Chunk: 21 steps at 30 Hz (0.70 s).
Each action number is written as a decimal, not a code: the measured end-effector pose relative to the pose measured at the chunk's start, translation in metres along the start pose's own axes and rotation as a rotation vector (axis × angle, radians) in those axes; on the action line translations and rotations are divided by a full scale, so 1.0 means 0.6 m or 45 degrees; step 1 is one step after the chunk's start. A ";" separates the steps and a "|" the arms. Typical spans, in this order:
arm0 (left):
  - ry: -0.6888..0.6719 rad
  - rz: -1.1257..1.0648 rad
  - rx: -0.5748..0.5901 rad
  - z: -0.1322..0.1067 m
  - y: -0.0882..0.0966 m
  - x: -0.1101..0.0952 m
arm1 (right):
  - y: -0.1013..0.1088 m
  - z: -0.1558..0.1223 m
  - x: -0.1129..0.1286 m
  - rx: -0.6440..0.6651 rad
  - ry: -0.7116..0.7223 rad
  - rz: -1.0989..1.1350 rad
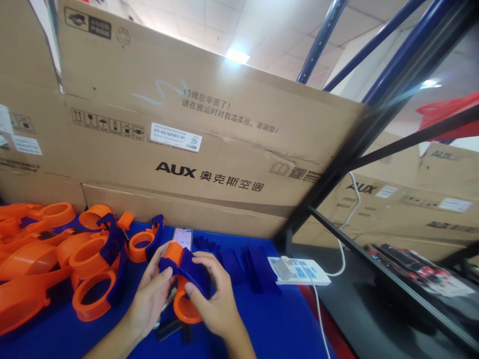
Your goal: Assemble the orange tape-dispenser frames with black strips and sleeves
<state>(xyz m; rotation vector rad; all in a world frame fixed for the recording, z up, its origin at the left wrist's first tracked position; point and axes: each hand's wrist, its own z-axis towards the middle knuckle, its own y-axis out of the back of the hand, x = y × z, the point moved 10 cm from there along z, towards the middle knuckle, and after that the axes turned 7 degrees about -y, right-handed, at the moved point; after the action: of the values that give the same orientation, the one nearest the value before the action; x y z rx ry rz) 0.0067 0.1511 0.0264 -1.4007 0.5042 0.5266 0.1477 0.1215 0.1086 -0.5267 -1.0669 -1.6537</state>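
Note:
Both my hands grip one orange-and-blue plastic part [182,269] over the blue table [277,324]. My left hand [151,294] pinches its left end, thumb on the blue piece. My right hand [215,299] wraps the right side, fingers pressed on the blue piece, with the part's orange ring [182,308] hanging under it. A phone [182,236] lies lit just behind the part.
A pile of orange rings with blue pieces [67,254] fills the left of the table. Blue blocks [247,267] and a white power strip [301,271] lie to the right. AUX cardboard boxes [209,149] wall the back; a dark metal rack [374,134] stands right.

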 end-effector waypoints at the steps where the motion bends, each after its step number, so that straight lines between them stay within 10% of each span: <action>1: -0.023 0.021 0.003 0.002 0.003 -0.002 | 0.002 -0.003 0.007 -0.024 0.053 -0.101; 8: -0.059 0.158 0.051 0.013 0.003 -0.016 | -0.020 -0.031 0.059 0.016 0.425 -0.730; 21: -0.072 0.201 -0.101 -0.003 0.016 -0.029 | -0.023 -0.049 0.091 -0.067 0.644 -0.765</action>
<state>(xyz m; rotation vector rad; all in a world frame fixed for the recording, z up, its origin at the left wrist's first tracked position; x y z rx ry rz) -0.0132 0.1492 0.0295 -1.4242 0.5560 0.7188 0.1206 0.0687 0.1306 0.2138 -0.8376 -2.1829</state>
